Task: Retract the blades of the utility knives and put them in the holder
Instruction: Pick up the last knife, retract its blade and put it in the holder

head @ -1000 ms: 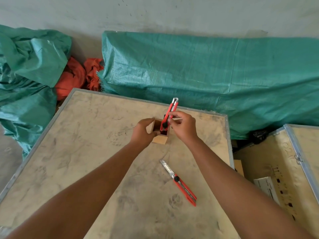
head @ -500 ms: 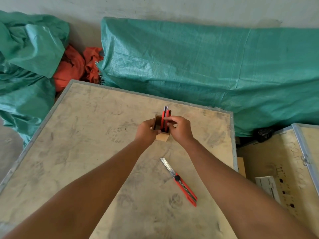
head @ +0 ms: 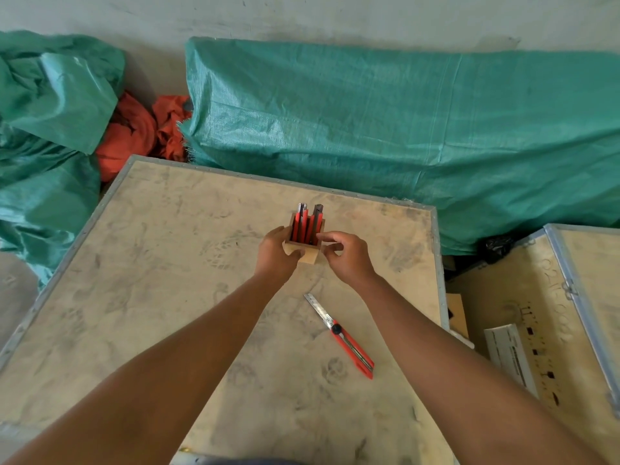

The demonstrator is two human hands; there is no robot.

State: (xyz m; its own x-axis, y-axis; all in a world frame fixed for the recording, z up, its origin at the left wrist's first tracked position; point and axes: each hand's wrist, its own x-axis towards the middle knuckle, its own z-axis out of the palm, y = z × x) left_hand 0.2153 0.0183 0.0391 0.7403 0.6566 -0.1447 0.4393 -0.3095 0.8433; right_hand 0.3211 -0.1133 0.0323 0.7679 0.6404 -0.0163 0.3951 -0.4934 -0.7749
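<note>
Two knives (head: 307, 223) stand upright in the wooden holder (head: 306, 253), red handles down inside and dark tips poking above its rim. To the holder's left, the left hand (head: 277, 255) is wrapped against its side wall, steadying it. To the holder's right, the right hand (head: 345, 255) sits just beside the rim, fingers loosely curled and gripping nothing. Nearer the person than the holder, and a little right of it, a third knife (head: 342, 335) lies flat on the table (head: 134, 297) with its blade fully out, pointing back toward the holder. That bare blade is the likely hazard: a careless grab near the metal could cut a finger, and dropping it in unretracted would leave an edge exposed.
</note>
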